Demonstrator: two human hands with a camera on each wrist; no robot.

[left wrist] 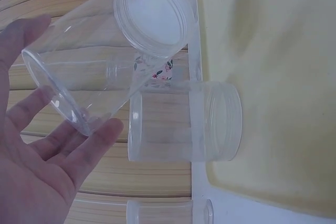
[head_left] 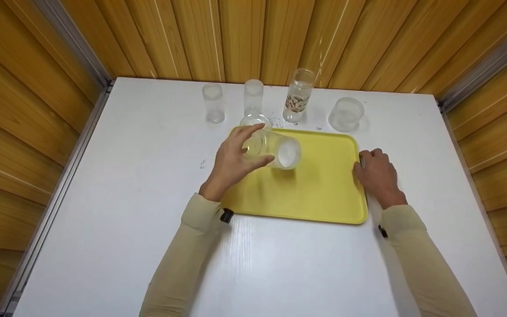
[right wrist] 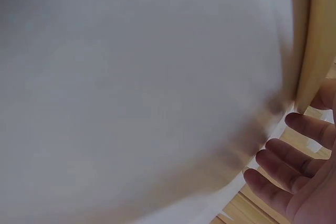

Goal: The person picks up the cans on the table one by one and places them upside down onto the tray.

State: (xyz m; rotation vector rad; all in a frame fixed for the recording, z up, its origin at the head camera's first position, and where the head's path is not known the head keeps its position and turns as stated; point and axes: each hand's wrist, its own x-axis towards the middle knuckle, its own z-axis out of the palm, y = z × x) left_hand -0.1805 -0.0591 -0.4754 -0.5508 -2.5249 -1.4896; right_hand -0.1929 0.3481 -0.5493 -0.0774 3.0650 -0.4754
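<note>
We note the left grip (head_left: 232, 158) spread wide, holding a tilted clear jar (head_left: 288, 152) above the yellow tray (head_left: 324, 189); right grip (head_left: 377, 174) pinching the tray's edge closely.

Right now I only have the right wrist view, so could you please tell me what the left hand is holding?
Observer: The left hand grips a clear cylindrical jar, tilted over.
Operator: Thank you; is it resting on anything?
Observer: No, it is held above the yellow rectangular tray, with a shadow below it.
Operator: Could you also tell me what stands beyond the tray's far edge?
Observer: Among other clear vessels, a tall clear vessel with a brown-patterned band stands there.
</note>
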